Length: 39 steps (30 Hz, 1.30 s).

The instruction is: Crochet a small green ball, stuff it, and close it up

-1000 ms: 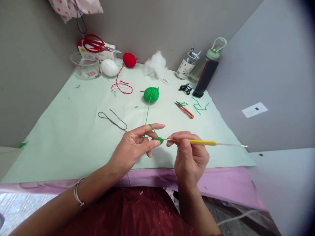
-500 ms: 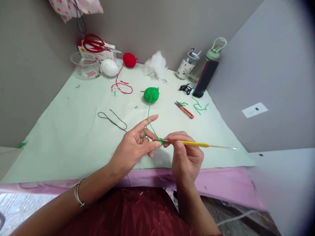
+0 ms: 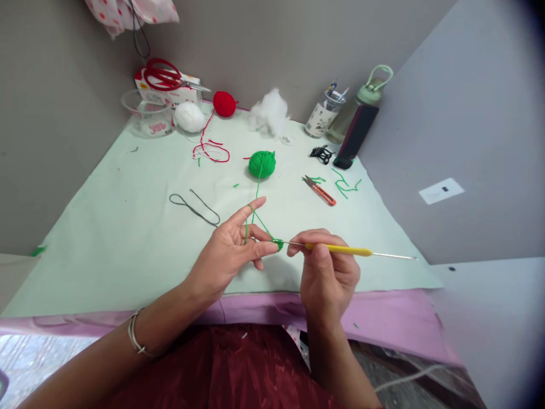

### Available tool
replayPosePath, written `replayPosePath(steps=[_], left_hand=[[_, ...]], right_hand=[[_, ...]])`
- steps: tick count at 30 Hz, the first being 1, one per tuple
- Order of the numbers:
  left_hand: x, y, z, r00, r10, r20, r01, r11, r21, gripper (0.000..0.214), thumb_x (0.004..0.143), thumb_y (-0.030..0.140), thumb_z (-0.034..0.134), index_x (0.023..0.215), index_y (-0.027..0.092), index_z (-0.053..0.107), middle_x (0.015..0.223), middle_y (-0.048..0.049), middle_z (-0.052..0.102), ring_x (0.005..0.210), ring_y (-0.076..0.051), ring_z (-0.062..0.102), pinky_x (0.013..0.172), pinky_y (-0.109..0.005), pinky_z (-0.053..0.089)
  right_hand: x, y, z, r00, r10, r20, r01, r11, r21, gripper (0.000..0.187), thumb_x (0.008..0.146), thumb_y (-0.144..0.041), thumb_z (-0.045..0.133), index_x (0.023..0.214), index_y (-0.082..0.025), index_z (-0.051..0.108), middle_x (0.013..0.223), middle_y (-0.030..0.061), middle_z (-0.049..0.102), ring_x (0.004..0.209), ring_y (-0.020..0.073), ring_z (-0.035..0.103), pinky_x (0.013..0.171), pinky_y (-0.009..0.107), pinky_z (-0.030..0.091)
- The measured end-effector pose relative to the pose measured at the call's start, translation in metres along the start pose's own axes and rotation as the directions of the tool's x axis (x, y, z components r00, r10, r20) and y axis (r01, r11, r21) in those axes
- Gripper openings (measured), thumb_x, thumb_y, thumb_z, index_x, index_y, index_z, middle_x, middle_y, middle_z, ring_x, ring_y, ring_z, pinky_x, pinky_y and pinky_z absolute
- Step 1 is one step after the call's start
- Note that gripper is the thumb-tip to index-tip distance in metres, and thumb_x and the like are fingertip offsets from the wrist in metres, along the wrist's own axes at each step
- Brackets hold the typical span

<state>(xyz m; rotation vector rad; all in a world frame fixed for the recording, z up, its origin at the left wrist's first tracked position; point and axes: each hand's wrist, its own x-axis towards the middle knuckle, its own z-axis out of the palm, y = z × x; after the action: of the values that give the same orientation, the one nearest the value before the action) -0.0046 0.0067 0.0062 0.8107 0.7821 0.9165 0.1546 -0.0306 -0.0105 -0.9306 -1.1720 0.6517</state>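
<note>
My left hand (image 3: 232,247) pinches a small green crochet piece (image 3: 278,245) between thumb and finger. Green yarn (image 3: 264,225) loops over its raised index finger and runs back to the green yarn ball (image 3: 261,165) on the table. A crochet hook (image 3: 340,249) with a yellow handle lies in my right hand (image 3: 327,272), gripped between thumb and fingers. The hook's thin metal shaft reaches left to the green piece; its tip is too small to make out there. A second metal end points right, past the hand.
Orange thread snips (image 3: 319,191) and green yarn scraps (image 3: 347,184) lie to the right. Behind stand a bottle (image 3: 355,111), a phone (image 3: 357,133), a pen cup (image 3: 322,116), white stuffing (image 3: 270,111), a red yarn ball (image 3: 224,104), a white ball (image 3: 189,117) and red-handled scissors (image 3: 164,76).
My right hand has moved slightly right with the crochet hook, baring more of its shaft beside the green piece. My left index finger has shifted a little to the left.
</note>
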Motion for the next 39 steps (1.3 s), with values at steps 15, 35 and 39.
replayPosePath(steps=[15,35,39], left_hand=[[-0.003,-0.002,0.009,0.991,0.09,-0.101,-0.085,0.995,0.051,0.093,0.072,0.008,0.084,0.156,0.021,0.047,0.08,0.0086,0.062,0.055,-0.004,0.052,0.058,-0.018,0.054],[0.0,-0.004,0.005,0.999,-0.024,0.034,0.027,0.994,-0.107,0.086,0.082,0.022,0.084,0.157,0.018,0.043,0.093,0.0008,0.064,0.063,-0.006,0.052,0.047,-0.015,0.049],[-0.001,-0.001,0.006,0.999,-0.046,0.016,0.048,0.991,-0.125,0.082,0.08,0.022,0.086,0.153,0.016,0.049,0.093,0.0009,0.061,0.062,-0.006,0.048,0.047,-0.016,0.049]], right_hand=[[-0.003,0.004,0.004,0.959,-0.277,-0.061,0.261,0.946,-0.191,0.021,0.101,-0.015,0.057,0.102,-0.023,0.077,0.081,0.0021,0.071,0.075,0.0175,0.064,0.064,0.035,0.05],[-0.005,0.009,0.004,0.959,-0.284,-0.004,0.279,0.943,-0.182,0.025,0.103,-0.016,0.057,0.112,-0.028,0.078,0.099,0.0048,0.079,0.092,0.0205,0.073,0.068,0.035,0.059],[-0.001,0.008,-0.001,0.983,-0.181,0.034,0.181,0.983,-0.003,0.021,0.104,-0.021,0.058,0.108,-0.025,0.077,0.101,0.0041,0.08,0.078,0.0164,0.071,0.07,0.036,0.058]])
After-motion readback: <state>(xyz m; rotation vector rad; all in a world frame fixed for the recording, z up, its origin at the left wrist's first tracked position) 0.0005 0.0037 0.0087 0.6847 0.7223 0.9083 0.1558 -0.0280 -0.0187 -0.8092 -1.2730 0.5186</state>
